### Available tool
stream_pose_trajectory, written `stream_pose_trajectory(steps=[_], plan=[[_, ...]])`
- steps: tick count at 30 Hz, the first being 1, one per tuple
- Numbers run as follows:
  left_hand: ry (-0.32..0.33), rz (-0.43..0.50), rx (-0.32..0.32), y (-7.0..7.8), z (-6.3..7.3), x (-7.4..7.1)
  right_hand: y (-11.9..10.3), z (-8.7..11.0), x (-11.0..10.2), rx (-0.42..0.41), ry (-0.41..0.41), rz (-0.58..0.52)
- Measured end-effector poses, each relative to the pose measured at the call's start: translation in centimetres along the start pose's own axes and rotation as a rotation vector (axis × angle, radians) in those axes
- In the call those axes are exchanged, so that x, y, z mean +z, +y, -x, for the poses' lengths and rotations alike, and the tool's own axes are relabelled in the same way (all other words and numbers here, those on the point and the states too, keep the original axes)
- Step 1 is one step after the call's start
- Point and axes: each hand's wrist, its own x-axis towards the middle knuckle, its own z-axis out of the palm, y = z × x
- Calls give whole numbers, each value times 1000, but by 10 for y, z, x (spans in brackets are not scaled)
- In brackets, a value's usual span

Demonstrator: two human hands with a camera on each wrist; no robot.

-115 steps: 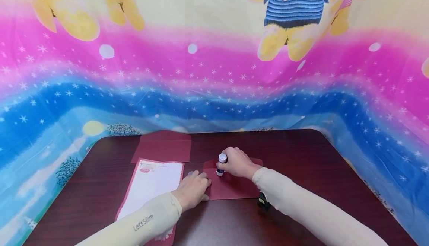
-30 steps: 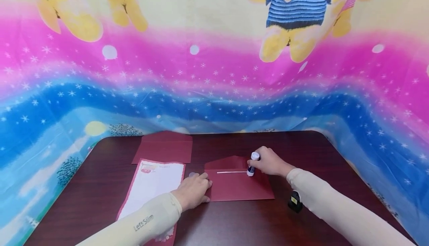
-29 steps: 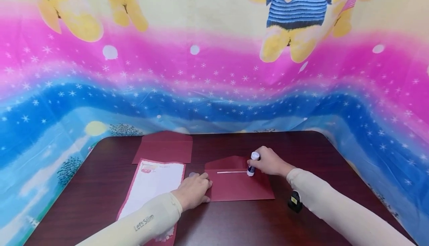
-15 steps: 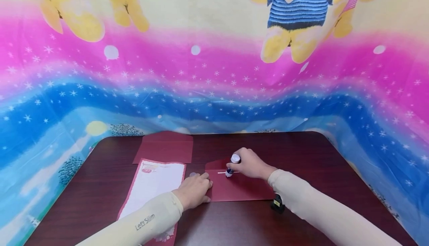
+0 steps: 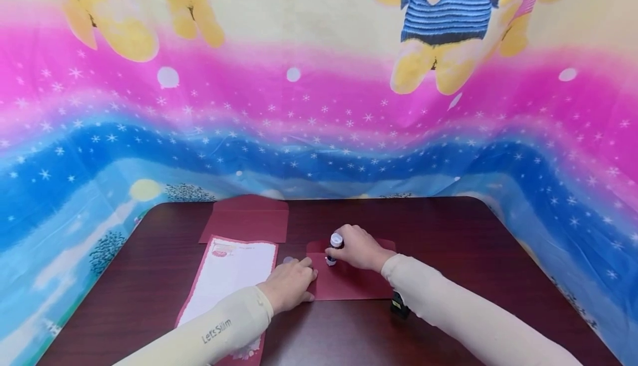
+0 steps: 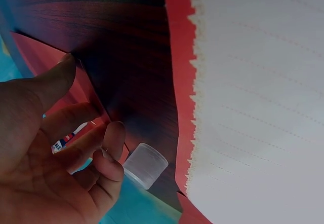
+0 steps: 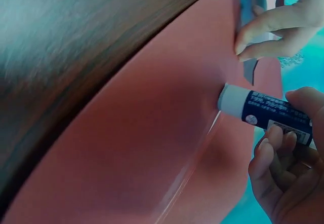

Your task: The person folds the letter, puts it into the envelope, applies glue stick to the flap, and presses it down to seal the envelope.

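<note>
My right hand [image 5: 360, 247] grips a glue stick [image 7: 271, 113] with a white end and a dark blue label. Its tip meets the dark red envelope [image 5: 356, 287] just below the flap fold, near the left side. A shiny line of glue [image 7: 177, 186] runs along that fold in the right wrist view. The fingers of my left hand [image 5: 289, 284] rest at the envelope's left edge, spread and loosely bent. Beyond those fingers stands a translucent cap [image 6: 147, 165]. My right hand covers much of the flap in the head view.
Left of the envelope lies a white letter sheet [image 5: 234, 277] with a red border, partly under my left sleeve. Behind it a second red envelope [image 5: 246, 225] lies with its flap raised, near the table's back edge. A printed cloth [image 5: 319, 106] hangs behind the dark wooden table [image 5: 438, 227].
Over the last second, my right hand has carried the glue stick leftward along the fold, from the right end of a white glue line. My left hand has stayed on the envelope's left edge.
</note>
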Motion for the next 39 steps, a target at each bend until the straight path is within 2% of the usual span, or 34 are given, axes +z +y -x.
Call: stream_pose_trajectory(steps=[7,14,27,39], plan=[[7,12,6,0,1,1,-1,-1,1,22,2,57],[-12,13,-11,0,0,1,4,2,-3,38,11,57],[24,-4,-3,-1,0,6,27,11,-14,68,23,56],[18,14,-6,-1,1,5,48,24,-27,87,40,71]])
